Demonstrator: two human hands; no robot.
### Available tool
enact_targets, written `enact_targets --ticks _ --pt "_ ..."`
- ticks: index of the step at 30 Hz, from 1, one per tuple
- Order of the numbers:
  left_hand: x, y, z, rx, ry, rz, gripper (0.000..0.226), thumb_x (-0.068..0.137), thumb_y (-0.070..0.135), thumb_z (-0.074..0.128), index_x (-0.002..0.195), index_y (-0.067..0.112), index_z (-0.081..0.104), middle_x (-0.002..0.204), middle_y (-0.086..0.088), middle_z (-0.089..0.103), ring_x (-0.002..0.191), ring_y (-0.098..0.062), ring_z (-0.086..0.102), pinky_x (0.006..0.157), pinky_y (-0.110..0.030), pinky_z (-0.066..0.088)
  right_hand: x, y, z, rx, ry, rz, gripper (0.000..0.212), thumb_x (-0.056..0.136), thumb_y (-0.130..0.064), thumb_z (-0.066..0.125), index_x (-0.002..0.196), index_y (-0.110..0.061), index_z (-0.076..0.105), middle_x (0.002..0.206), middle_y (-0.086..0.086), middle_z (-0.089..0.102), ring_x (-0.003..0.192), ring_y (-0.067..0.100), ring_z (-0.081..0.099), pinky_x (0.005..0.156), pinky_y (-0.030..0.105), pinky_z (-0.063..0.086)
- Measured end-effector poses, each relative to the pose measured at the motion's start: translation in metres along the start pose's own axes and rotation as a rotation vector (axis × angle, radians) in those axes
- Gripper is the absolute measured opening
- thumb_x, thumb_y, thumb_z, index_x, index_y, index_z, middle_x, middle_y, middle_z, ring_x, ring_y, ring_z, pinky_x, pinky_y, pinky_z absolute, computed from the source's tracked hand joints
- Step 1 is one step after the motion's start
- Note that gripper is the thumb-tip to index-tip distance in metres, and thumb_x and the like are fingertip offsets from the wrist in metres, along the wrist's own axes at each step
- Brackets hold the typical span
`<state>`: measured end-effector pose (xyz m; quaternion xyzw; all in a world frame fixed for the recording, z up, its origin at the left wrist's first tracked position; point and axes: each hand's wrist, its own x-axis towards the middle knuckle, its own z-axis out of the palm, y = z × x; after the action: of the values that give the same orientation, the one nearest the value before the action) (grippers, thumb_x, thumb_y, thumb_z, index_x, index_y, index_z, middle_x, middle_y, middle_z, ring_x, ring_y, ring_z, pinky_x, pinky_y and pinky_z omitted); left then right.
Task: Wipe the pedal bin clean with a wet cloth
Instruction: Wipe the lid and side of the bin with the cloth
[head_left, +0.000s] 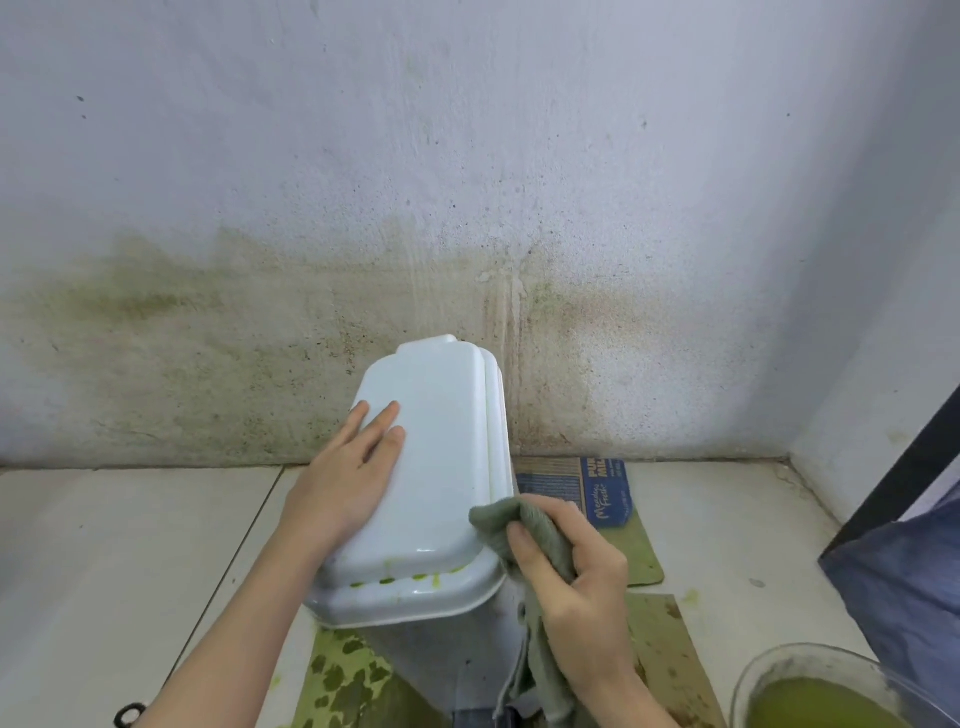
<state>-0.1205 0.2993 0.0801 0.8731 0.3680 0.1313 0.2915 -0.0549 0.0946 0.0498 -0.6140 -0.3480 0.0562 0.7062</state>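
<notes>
A white plastic pedal bin (441, 467) stands against the stained wall, its lid closed and seen from above. Green smears dot the lid's front rim. My left hand (348, 478) lies flat on the left part of the lid with straight fingers. My right hand (576, 587) grips a grey-green cloth (524, 525) against the lid's front right corner. The rest of the cloth hangs down along the bin's right side.
Flattened cardboard (644, 551) with green stains lies on the tiled floor under and beside the bin. A clear bowl (810, 691) of greenish water sits at the bottom right. A dark frame and blue fabric (909, 566) fill the right edge.
</notes>
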Motion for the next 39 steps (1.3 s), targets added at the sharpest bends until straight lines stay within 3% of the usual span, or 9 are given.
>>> enact_targets --ticks 2,6,12,15,18,28,31,36,39 --pt "-0.002 0.006 0.003 -0.012 0.007 0.008 0.045 0.096 0.055 0.026 0.141 0.051 0.029 0.156 0.024 0.01 0.145 -0.011 0.017 0.113 -0.04 0.019 0.018 -0.017 -0.002 0.252 -0.004 0.079 0.012 0.078 -0.013 0.063 0.085 -0.009 0.072 0.082 0.008 0.073 0.08 0.023 0.07 0.072 0.032 0.055" --pt "-0.001 0.029 0.019 -0.012 -0.017 0.045 0.046 0.097 0.05 0.029 0.143 0.047 0.03 0.157 0.02 0.01 0.146 -0.014 0.014 0.114 -0.039 0.018 0.09 -0.029 0.008 0.088 0.097 0.063 0.012 0.085 -0.027 0.059 0.091 -0.021 0.067 0.09 0.003 0.071 0.092 0.031 0.066 0.086 0.049 0.051" --pt "0.004 0.044 0.038 -0.07 -0.011 0.066 0.046 0.101 0.037 0.026 0.148 0.033 0.025 0.159 0.011 0.008 0.147 -0.015 0.007 0.118 -0.037 0.012 0.096 0.006 0.012 -1.127 -0.412 -0.006 0.054 0.097 -0.053 0.024 0.144 -0.028 0.032 0.156 -0.007 0.021 0.142 0.021 0.015 0.113 0.037 0.011" --pt "0.005 0.043 0.038 -0.108 0.002 0.033 0.049 0.103 0.028 0.024 0.151 0.02 0.018 0.16 0.007 0.004 0.147 -0.011 0.006 0.115 -0.03 0.011 0.072 0.004 0.001 -1.088 -0.519 0.018 0.065 0.091 -0.063 0.009 0.149 -0.033 0.015 0.158 -0.014 0.006 0.146 0.01 -0.003 0.117 0.035 -0.002" --pt "0.006 0.044 0.04 -0.083 -0.001 0.023 0.05 0.103 0.027 0.023 0.151 0.019 0.015 0.16 0.008 0.002 0.147 -0.01 0.007 0.114 -0.029 0.013 0.108 0.009 0.004 -1.047 -0.573 0.083 0.06 0.095 -0.056 0.027 0.149 -0.034 0.015 0.157 -0.016 0.006 0.145 0.009 -0.004 0.118 0.037 -0.001" --pt "0.003 0.045 0.037 -0.251 0.054 0.028 0.047 0.103 0.034 0.022 0.148 0.023 0.027 0.158 0.012 0.014 0.145 -0.004 0.01 0.113 -0.023 0.01 0.237 0.066 0.016 -0.754 -0.424 0.277 0.044 0.099 -0.033 0.032 0.142 -0.024 0.037 0.147 0.0 0.04 0.132 0.023 0.04 0.103 0.033 0.031" --pt "-0.001 0.046 0.037 -0.426 0.092 -0.031 0.05 0.101 0.043 0.023 0.147 0.025 0.032 0.156 0.013 0.023 0.144 -0.005 0.017 0.114 -0.025 0.01 0.177 0.049 0.009 -0.841 -0.356 0.173 0.049 0.101 -0.036 0.026 0.145 -0.014 0.03 0.154 0.004 0.026 0.143 0.02 0.019 0.116 0.035 0.014" --pt "-0.005 0.042 0.037 -0.678 0.149 -0.166 0.071 0.089 0.071 0.012 0.144 0.033 0.037 0.149 0.009 0.037 0.14 -0.016 0.03 0.117 -0.039 0.02 0.061 -0.004 0.009 -1.071 -0.512 -0.004 0.066 0.091 -0.06 0.002 0.149 -0.031 0.014 0.156 -0.018 0.006 0.145 0.008 -0.004 0.116 0.029 -0.007" --pt "-0.008 0.042 0.036 -0.91 0.141 -0.209 0.091 0.072 0.087 0.018 0.144 0.033 0.034 0.151 0.004 0.035 0.139 -0.016 0.033 0.116 -0.044 0.023 0.064 -0.019 0.028 -1.066 -0.602 0.059 0.056 0.099 -0.047 0.008 0.15 -0.026 0.011 0.158 -0.012 0.002 0.146 0.012 -0.007 0.117 0.033 -0.006"
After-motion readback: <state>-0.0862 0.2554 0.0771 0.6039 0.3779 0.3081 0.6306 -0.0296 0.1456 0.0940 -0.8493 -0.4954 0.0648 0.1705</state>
